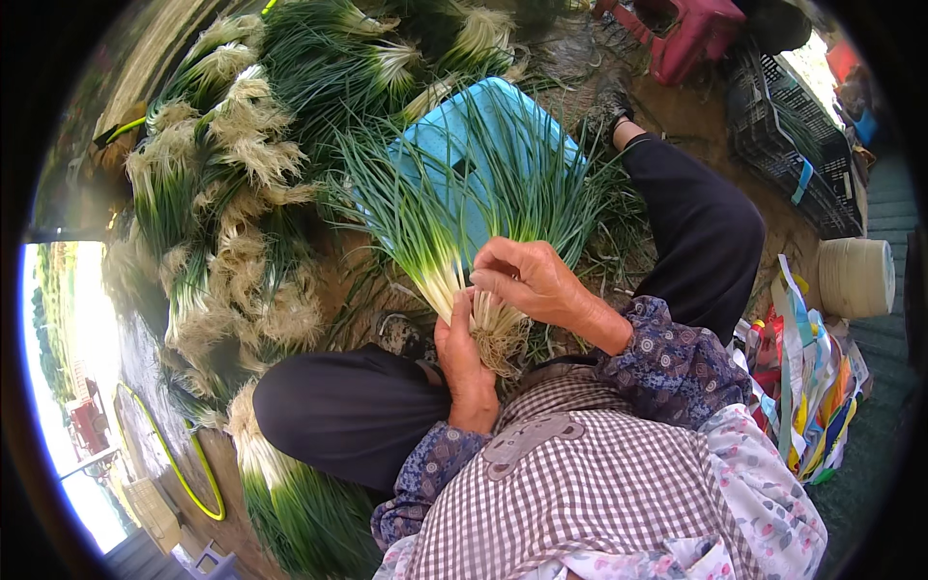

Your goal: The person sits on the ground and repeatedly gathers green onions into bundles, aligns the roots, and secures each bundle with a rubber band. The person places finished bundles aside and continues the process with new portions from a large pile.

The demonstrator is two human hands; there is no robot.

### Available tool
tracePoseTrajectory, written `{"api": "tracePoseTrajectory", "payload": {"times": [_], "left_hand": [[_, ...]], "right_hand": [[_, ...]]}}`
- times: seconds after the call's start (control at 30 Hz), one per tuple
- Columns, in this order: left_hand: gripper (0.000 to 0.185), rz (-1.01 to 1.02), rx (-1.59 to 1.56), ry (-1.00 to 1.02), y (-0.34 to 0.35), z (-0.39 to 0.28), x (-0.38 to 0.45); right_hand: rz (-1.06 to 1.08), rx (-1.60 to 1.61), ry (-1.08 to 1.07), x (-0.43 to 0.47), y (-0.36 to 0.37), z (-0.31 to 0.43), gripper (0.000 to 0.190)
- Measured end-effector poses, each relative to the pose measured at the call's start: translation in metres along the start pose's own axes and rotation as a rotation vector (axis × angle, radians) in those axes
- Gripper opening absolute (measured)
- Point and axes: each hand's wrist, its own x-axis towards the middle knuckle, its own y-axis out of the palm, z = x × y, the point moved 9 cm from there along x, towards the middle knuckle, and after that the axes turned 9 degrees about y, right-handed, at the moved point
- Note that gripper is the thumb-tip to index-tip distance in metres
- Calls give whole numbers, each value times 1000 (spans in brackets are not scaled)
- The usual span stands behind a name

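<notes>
My left hand (pixel 466 362) grips a bunch of green onions (pixel 435 272) around its white stems, thumb uppermost. Over the same bunch, my right hand (pixel 533 279) has its thumb and fingertips pinched together near the stems; whether a stalk is between them cannot be told. A second fan of green onions (pixel 540 203) spreads to the right, its stems passing behind my right hand. Pale stringy roots (pixel 502 344) hang below, close to my left palm. Beneath the leaves stands a light blue plastic stool or upturned tub (pixel 500 94).
Heaped green onion bundles (pixel 239 145) lie at left; another bundle (pixel 290 493) rests beside my left knee. At right are a black crate (pixel 790 138), a roll of pale tape or twine (pixel 855 279) and colourful plastic strips (pixel 805 399). A red stool (pixel 689 36) and yellow hose (pixel 170 453) also show.
</notes>
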Motion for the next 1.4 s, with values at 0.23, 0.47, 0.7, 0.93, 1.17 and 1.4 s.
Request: {"api": "tracePoseTrajectory", "payload": {"times": [0.23,0.47,0.7,0.93,1.17,1.4], "left_hand": [[34,78,15,3,3,8,6],[51,51,0,-57,-6,12,8],[48,19,4,-53,-6,11,8],[42,-24,8,-35,-12,11,11],[39,-23,0,-31,-8,6,8],[43,-40,24,10,-16,5,13]], "right_hand": [[-21,732,-21,-55,-20,33,10],[67,275,242,31,30,-25,30],[-200,-274,-17,55,31,-9,21],[-189,-368,-168,34,17,8,16],[-179,-283,-68,46,18,7,20],[-279,-475,-259,45,26,17,19]]}}
